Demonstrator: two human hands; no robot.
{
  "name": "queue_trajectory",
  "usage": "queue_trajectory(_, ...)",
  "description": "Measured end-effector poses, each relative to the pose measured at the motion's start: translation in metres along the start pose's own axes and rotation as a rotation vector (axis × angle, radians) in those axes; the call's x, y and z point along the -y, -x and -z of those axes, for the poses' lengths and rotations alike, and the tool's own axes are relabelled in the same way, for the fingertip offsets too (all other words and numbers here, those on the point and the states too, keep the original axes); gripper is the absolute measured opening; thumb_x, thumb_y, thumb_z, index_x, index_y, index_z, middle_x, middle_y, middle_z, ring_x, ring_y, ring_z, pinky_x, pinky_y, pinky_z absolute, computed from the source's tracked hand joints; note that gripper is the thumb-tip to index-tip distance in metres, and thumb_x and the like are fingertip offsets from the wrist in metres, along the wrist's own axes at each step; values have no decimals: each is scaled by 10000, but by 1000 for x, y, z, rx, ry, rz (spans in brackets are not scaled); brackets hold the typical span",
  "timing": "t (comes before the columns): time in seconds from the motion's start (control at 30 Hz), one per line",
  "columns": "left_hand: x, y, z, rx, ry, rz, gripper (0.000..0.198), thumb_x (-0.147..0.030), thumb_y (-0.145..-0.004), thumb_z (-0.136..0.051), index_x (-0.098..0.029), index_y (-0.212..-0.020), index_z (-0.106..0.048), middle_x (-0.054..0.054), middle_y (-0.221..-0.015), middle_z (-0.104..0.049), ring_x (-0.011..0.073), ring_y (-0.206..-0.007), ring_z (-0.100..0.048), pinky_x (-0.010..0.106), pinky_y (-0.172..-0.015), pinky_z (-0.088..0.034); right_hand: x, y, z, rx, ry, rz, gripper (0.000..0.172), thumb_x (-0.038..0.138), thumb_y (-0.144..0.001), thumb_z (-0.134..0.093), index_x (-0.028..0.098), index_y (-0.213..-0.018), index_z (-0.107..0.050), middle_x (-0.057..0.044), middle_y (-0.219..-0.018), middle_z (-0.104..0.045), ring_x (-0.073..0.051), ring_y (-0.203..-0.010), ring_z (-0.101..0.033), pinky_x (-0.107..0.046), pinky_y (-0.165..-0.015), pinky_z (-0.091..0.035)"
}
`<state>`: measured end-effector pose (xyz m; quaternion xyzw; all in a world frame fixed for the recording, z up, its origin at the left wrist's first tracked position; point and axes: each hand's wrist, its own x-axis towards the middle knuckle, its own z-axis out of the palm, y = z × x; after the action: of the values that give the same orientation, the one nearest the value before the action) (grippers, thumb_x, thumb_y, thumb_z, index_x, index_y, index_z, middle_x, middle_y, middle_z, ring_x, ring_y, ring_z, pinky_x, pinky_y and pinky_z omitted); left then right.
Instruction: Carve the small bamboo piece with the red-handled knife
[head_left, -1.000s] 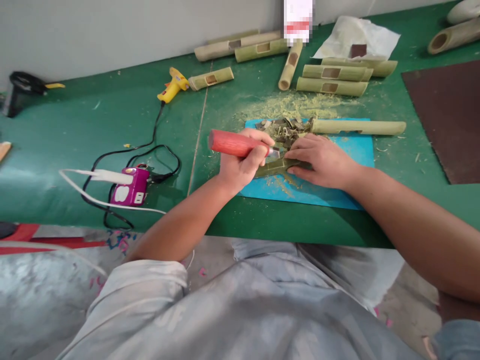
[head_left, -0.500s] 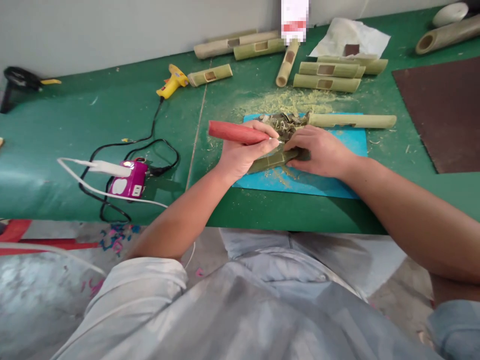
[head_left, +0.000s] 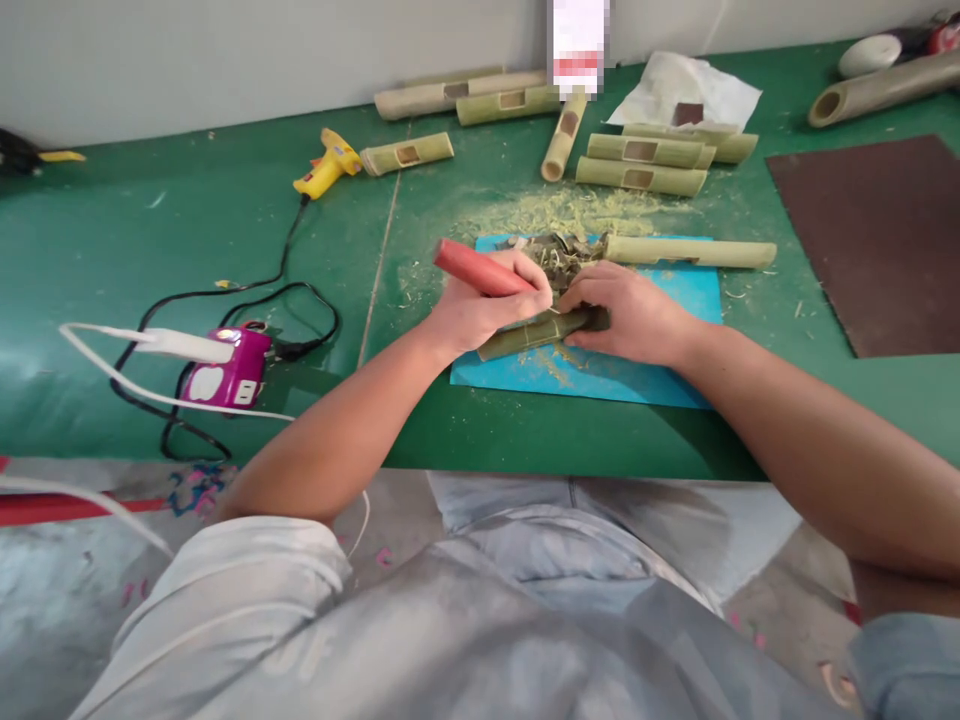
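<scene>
Nearest, on the green table [head_left: 570, 445], a blue sheet [head_left: 682, 300] carries a green bamboo piece [head_left: 521, 338]. The right hand [head_left: 634, 312] grasps its right end between fingers and thumb; the left hand's [head_left: 476, 318] fingers enclose a red-handled tool [head_left: 480, 270], tip hidden. Beyond lie dark scraps [head_left: 553, 258] and a pale tube [head_left: 739, 253]; farther, notched tubes [head_left: 679, 182].

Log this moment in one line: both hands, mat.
left hand: grips red-handled tool | right hand: holds green bamboo piece | blue mat: under bamboo piece, scraps on it
</scene>
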<state>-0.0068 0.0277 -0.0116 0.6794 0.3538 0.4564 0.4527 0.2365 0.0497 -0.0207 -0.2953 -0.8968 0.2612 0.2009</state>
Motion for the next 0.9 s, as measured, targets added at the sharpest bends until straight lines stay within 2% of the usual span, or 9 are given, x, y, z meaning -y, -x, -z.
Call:
queue_trajectory(0.17, 1, -2, 2, 96, -43, 28, 553, -724, -734, -917, -190, -744, -774, 20, -688, -668, 109, -595, -540, 268, -575, -441, -1, 1, -1, -7, -48, 28, 150, 304, -826, -759, 239, -955, -719, -89, -1001, -744, -296, -1006, -652, -449, -905, -520)
queue_trajectory(0.47, -1, -1, -2, 69, -3, 113, 567, -710, -701, -947, -184, -706, -737, 13, -643, -637, 102, -570, -498, 265, -543, -406, 1, 3, -4, -23, -52, 19, 171, 283, -823, -759, 244, -988, -737, -78, -1026, -737, -285, -1013, -650, -424, -890, -508)
queue_trajectory(0.67, -5, 3, -4, 68, -19, 123, 564, -716, -749, -911, -175, -748, -754, 11, -690, -668, 103, -601, -528, 278, -607, -472, 0, 5, -5, -11, -23, 59, 186, 313, -880, -730, 215, -1038, -744, -100, -1035, -732, -284, -993, -635, -423, -888, -506)
queue_trajectory(0.8, -10, 5, -3, 89, -92, 74, 518, -672, -810, -887, -175, -811, -739, 17, -756, -693, 121, -666, -579, 291, -657, -487, 1, 6, -5, -24, -18, 50, 158, 295, -895, -709, 228, -1036, -733, -92, -1022, -727, -274, -975, -637, -408, -863, -504)
queue_trajectory(0.9, -14, 7, -3, 102, -160, 27, 505, -647, -817, -897, -186, -827, -691, -3, -739, -649, 117, -662, -564, 284, -632, -446, 4, 6, -5, -15, -9, 34, 141, 277, -897, -689, 232, -1028, -715, -97, -1038, -738, -279, -984, -639, -419, -874, -506)
